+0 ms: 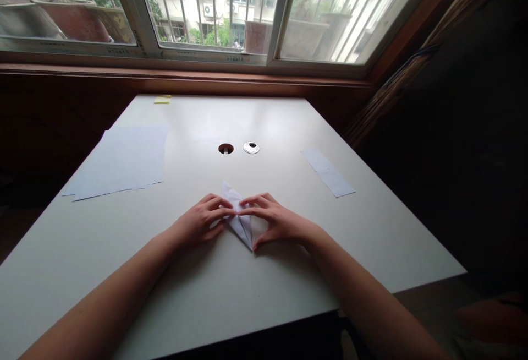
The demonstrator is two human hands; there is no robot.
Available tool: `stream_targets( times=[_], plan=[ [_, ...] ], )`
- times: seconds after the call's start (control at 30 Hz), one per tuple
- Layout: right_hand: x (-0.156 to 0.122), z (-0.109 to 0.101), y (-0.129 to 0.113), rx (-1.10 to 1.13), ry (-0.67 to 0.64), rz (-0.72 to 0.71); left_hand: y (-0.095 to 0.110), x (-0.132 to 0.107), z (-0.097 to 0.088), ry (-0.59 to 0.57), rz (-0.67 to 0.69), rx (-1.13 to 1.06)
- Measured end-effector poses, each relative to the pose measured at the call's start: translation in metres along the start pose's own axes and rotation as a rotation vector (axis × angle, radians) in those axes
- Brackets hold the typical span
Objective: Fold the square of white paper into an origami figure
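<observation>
Near the front edge of the table (pixel 289 294), centre: folded paper (pixel 241 229) lies flat, pointed tip toward the person. Fingertips of left hand (pixel 201 221) and right hand (pixel 277 221) press its middle crease, fingers extended, nothing grasped. Well apart: sheet stack (pixel 119 162) left, paper strip (pixel 328 172) right.

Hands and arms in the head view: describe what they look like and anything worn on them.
No sleeves, gloves or cuffs show: the left forearm and right forearm are bare down to the picture's lower edge. The left hand and right hand carry no visible ring, watch or bracelet. The fingers are slim; the nails are too small to judge.
</observation>
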State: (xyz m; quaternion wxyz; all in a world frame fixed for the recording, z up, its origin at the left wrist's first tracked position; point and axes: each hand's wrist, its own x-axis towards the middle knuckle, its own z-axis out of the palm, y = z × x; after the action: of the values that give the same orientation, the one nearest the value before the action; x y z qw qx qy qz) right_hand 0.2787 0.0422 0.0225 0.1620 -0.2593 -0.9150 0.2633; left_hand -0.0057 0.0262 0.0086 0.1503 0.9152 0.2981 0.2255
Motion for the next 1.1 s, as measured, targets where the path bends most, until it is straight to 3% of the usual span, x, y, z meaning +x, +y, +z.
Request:
stream_targets(
  times=[0.3, 0.73, 1.1],
  plan=[
    [0.004, 0.010, 0.015, -0.063, 0.127, -0.050, -0.006, -0.001, 0.005, 0.036, 0.060, 0.071],
    [0.003, 0.009, 0.017, -0.056, 0.071, -0.072, -0.005, 0.000, 0.002, 0.094, 0.103, 0.190],
    [0.004, 0.011, 0.016, -0.049, 0.104, -0.071, 0.004, 0.002, 0.000, 0.102, 0.083, 0.323]
  ],
)
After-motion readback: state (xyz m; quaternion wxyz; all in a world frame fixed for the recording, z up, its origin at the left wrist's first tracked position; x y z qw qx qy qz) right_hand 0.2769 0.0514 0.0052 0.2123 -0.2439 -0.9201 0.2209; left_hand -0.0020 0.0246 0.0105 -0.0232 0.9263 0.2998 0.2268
